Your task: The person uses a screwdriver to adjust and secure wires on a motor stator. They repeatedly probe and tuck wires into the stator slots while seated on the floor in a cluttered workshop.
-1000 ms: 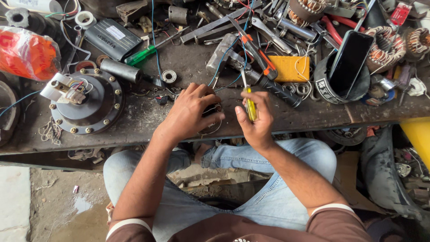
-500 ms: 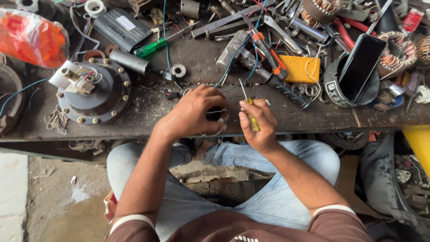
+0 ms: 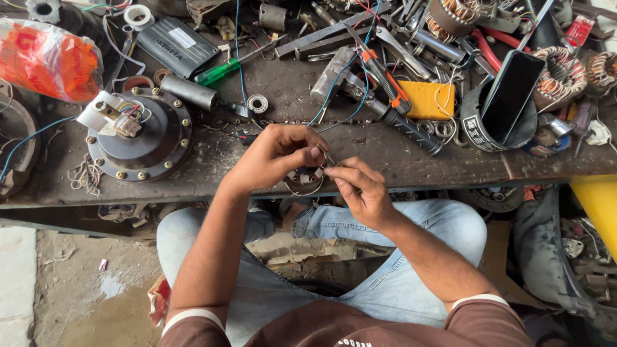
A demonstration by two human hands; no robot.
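Brown sleeves and blue jeans fill the near edge of the view, where a person sits at a grimy dark metal workbench (image 3: 411, 164). Just over the bench's front edge the left hand (image 3: 276, 154) is curled, thumb and fingers pinched on a small round metal ring part with copper-coloured windings (image 3: 303, 181), which sits at the edge of the bench between the two hands. The right hand (image 3: 360, 189) meets it from the right, thumb and forefinger closed on a thin wire end or lead at the ring's top; what exactly it pinches is too small to tell. Left of the hands, farther along the bench, lies a round dark grey motor housing ringed with brass bolts (image 3: 138, 135), and beyond that an orange plastic bag (image 3: 48, 58). Behind the hands a black-handled tool (image 3: 411, 128) lies beside a flat yellow rectangular block (image 3: 425, 99). To the far right a black phone (image 3: 511, 93) stands tilted in a black round holder, with a green-handled screwdriver (image 3: 218, 71) at the back left.
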